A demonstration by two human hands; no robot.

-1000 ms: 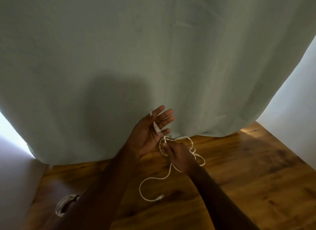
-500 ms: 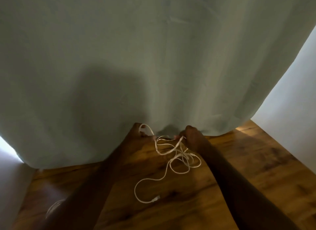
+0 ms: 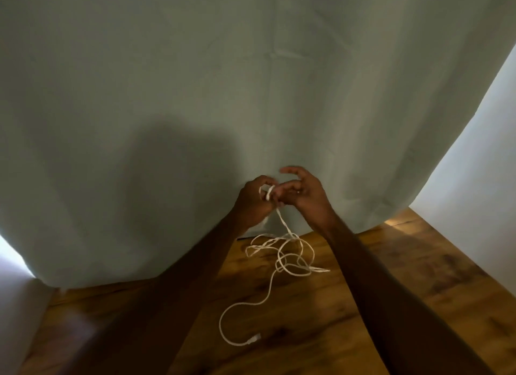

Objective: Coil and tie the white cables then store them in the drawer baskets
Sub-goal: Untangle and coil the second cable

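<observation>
Thin white cable (image 3: 282, 259) wound round left hand (image 3: 255, 200) fingers (image 3: 268, 191), gripped there; slack trailed straight down from them onto wooden desk (image 3: 391, 305). Right hand (image 3: 303, 192) alongside, touching, fingers loosely curled, apparently empty.

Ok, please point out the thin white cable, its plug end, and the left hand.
thin white cable (image 3: 282, 259), head view, on the tangled loops lying on the wooden surface.
plug end (image 3: 255, 339), head view, on the connector.
left hand (image 3: 255, 200), head view, on its back.
</observation>
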